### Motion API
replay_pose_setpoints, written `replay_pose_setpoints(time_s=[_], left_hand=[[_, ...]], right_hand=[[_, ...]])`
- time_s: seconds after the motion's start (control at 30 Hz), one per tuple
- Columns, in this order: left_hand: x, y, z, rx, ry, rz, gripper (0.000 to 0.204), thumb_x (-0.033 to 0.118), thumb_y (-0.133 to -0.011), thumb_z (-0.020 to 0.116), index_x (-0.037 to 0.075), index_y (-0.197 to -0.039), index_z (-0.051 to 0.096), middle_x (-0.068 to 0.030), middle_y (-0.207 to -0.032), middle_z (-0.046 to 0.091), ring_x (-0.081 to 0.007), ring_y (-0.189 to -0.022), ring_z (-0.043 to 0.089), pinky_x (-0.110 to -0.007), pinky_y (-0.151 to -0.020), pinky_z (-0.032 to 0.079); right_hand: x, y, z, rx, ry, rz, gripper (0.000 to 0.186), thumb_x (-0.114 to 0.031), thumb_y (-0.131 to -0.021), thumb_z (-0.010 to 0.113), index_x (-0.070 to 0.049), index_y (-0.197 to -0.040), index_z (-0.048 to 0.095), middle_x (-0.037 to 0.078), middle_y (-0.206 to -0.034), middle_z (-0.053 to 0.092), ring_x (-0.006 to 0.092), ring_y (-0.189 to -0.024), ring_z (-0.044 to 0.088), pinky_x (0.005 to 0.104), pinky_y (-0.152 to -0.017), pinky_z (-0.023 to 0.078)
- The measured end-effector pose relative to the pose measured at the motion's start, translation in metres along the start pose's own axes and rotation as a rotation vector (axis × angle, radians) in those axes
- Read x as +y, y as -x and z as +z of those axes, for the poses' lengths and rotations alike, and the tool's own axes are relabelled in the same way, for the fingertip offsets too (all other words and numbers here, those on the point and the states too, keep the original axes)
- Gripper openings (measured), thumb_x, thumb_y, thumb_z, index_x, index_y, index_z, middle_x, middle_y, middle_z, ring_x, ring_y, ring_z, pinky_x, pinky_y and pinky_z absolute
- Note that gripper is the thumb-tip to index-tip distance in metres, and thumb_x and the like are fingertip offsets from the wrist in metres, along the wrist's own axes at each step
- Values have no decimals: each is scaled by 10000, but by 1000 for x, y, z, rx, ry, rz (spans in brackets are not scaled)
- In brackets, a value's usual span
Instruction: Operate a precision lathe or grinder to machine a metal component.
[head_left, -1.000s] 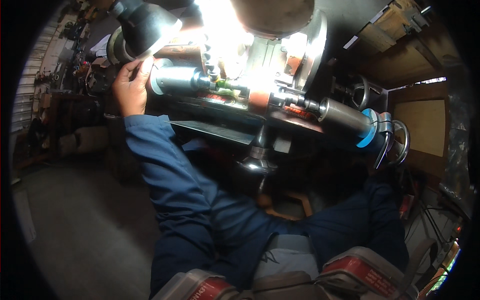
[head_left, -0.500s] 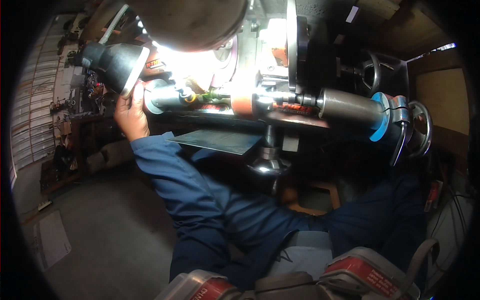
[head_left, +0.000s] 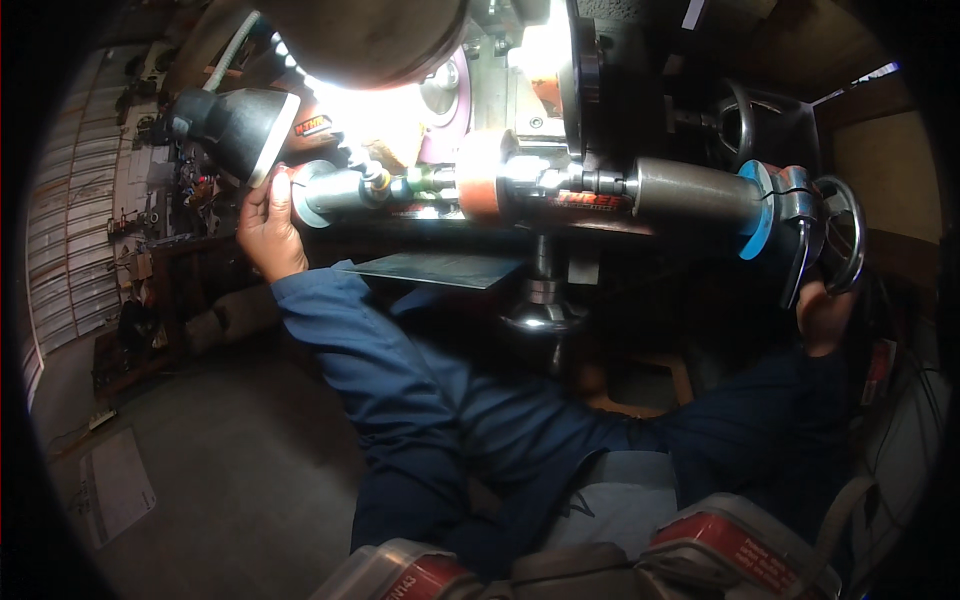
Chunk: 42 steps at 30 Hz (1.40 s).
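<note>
My left hand (head_left: 270, 225) has its fingers closed at the silver flanged end (head_left: 312, 205) of the machine's left cylinder, just beneath a black lamp head (head_left: 225, 130). From there the horizontal assembly runs through an orange-brown round body (head_left: 478, 190) to a grey steel cylinder (head_left: 690, 195), which ends in a blue disc (head_left: 755, 235) and a clamp with a lever (head_left: 795, 200). At the far right, my right hand (head_left: 825, 315) is low against the chrome handwheel (head_left: 850, 250), its fingers mostly hidden by the wheel and shadow.
A sheet-metal plate (head_left: 430, 270) juts toward me below the assembly, beside a chrome column with flared base (head_left: 540, 315). A large dark housing (head_left: 370, 35) overhangs the bright work area. Cluttered shelving (head_left: 140, 230) stands left, a wooden panel (head_left: 880, 160) right.
My right hand has risen out of shadow to the right handwheel. My left hand stays at the left flange. The view has shifted, so the machine sits differently in the picture.
</note>
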<state>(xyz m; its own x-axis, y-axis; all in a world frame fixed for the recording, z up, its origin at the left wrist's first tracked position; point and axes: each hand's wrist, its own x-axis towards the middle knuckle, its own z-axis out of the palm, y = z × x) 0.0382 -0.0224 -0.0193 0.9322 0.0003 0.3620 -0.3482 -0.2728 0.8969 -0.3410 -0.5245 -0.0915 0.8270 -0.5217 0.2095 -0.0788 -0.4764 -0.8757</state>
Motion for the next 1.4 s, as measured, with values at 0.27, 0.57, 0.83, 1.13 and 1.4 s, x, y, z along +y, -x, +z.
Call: replay_pose_setpoints(time_s=[0.27,0.57,0.83,1.13,1.4], left_hand=[[-14,-3,-6,-2,64,18,156,29,-886,655,-55,-1017,643,-149,-1018,684,-165,-938,646,-271,-879,501],[-13,-4,-2,0,49,-37,171,73,-856,710,-26,-985,658,-100,-1000,694,-132,-921,638,-255,-848,479],[-5,-2,-7,21,-49,5,186,76,-838,729,-25,-980,665,-81,-943,703,-121,-864,644,-246,-801,487],[16,1,5,84,-72,20,259,151,-764,801,-18,-940,716,-59,-864,724,-80,-780,645,-232,-722,510],[15,4,-5,48,-148,-42,281,209,-782,780,35,-996,723,-46,-898,724,-96,-801,646,-246,-739,502]], right_hand=[[-93,-29,23,352,518,73,449,-324,-1008,444,73,-1185,557,224,-1005,657,270,-954,641,354,-824,476],[-141,-68,18,112,598,471,470,-392,-1001,418,12,-1171,587,102,-780,601,168,-552,566,280,-485,456],[-130,-100,3,-158,590,494,415,-344,-996,427,15,-923,621,56,-690,559,136,-537,541,297,-434,450],[-80,-183,0,-626,412,819,346,-380,-911,544,-93,-752,655,-12,-535,550,81,-355,416,235,-345,302],[-108,-161,8,-523,580,583,454,-419,-924,533,-28,-760,694,-4,-500,519,89,-387,429,260,-388,317]])
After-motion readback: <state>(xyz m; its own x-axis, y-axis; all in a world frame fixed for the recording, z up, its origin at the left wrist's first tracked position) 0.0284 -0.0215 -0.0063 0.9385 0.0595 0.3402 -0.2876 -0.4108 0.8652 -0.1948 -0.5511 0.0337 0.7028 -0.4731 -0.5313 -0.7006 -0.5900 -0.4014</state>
